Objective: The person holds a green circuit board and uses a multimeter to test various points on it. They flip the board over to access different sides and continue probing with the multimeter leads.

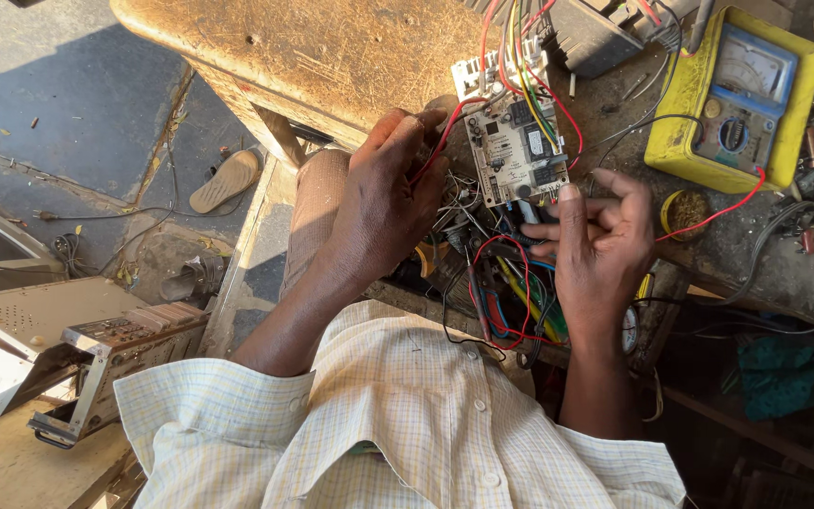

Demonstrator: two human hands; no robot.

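A small white circuit board (517,149) sits between the two hands, tilted up toward the camera, with a bundle of red, yellow and green wires (520,57) rising from its far edge to other gear. The left hand (390,203) is curled closed against the board's left edge, a thin red wire (445,132) running under its fingertips. The right hand (595,240) is closed on a slim grey tool, probably a probe or iron, whose tip points in at the board's near edge; the thumb presses up against that edge.

Judging by this, the step in hand looks like probing or touching up a point on the board while the left hand steadies it. The next move seems to call for a fine, steady placement of the tip, with the board kept from rocking.

Room is tight. Directly under both hands lies a tangle of loose wires and small hand tools (501,292), so any drop of the wrists meets clutter. Beyond the right hand stands a yellow analogue meter (737,94), its red lead (718,212) trailing just past the right knuckles, with a small round tin (686,211) beside them. Beyond the left hand the worn wooden table (313,57) is barer, and its edge falls away to the floor, where a sandal (228,179) lies; that side offers the freer room.
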